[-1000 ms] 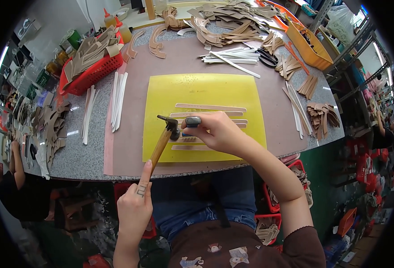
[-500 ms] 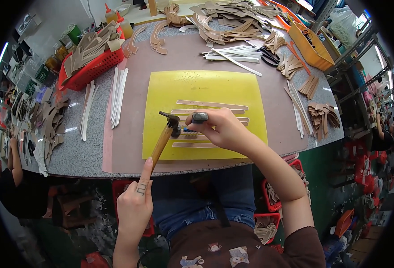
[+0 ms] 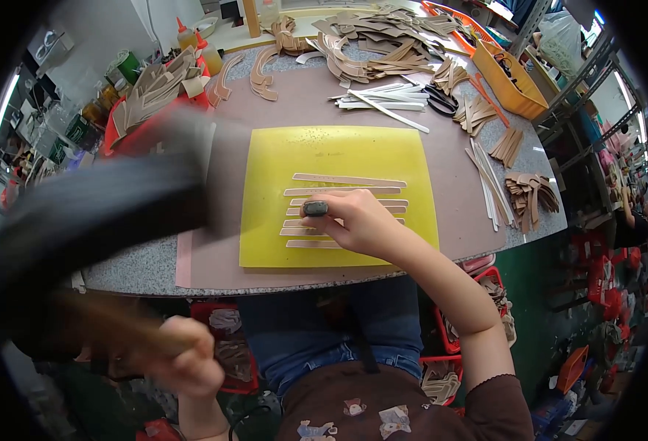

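Since the earlier frame your left hand (image 3: 191, 364) has swung the hammer (image 3: 96, 220) up off the yellow mat (image 3: 338, 154), its grip closed round the wooden handle; it blurs near the camera. Your right hand (image 3: 357, 224) pinches a small dark punch (image 3: 315, 209) upright on the tan strips (image 3: 346, 192), mid-desk (image 3: 133, 268) – a strike looks ready

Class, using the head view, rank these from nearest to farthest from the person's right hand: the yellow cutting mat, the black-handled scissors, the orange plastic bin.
Measured from the right hand:
1. Yellow cutting mat: directly beneath the hand, which rests on tan strips lying on it.
2. Black-handled scissors: farther back on the table, to the right.
3. Orange plastic bin: farthest, at the table's far right edge.
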Motion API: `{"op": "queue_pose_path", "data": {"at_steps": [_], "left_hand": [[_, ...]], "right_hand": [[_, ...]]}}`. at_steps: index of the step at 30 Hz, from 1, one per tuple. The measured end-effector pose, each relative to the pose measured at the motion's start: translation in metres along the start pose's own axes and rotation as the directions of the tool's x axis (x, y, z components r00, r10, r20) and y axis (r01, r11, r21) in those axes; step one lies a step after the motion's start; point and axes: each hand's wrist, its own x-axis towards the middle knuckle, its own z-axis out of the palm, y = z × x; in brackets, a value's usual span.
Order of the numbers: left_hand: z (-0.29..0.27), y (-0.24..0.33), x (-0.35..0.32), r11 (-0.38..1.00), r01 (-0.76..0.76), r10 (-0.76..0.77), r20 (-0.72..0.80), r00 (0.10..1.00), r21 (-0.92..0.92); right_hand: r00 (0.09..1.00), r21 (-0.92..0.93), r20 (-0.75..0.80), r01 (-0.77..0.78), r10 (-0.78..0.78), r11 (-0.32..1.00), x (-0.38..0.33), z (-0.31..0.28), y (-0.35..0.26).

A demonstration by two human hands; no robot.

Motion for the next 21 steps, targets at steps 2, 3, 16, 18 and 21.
{"op": "queue_pose_path", "data": {"at_steps": [2, 3, 16, 18, 21], "left_hand": [[0.006, -0.012, -0.007, 0.907, -0.023, -0.088, 0.244, 0.966, 0.42], [0.006, -0.012, -0.008, 0.907, -0.029, -0.084, 0.247, 0.965, 0.421], [0.023, -0.028, -0.024, 0.695, -0.072, -0.238, 0.324, 0.916, 0.715], [0.021, -0.025, -0.026, 0.692, -0.074, -0.249, 0.334, 0.909, 0.718], [0.015, -0.023, -0.031, 0.712, -0.091, -0.168, 0.295, 0.941, 0.696]], "right_hand": [[0.999, -0.025, 0.034, 0.013, -0.012, 1.0, 0.004, -0.002, -0.001], [1.0, -0.026, 0.028, 0.013, -0.012, 1.0, 0.003, -0.002, -0.002], [0.872, 0.715, -0.152, -0.228, 0.465, 0.661, -0.022, -0.023, 0.021], [0.965, 0.349, -0.122, -0.178, 0.233, 0.92, -0.014, -0.023, 0.006], [0.993, 0.081, -0.061, -0.092, 0.097, 0.992, -0.002, -0.003, -0.001]]}}
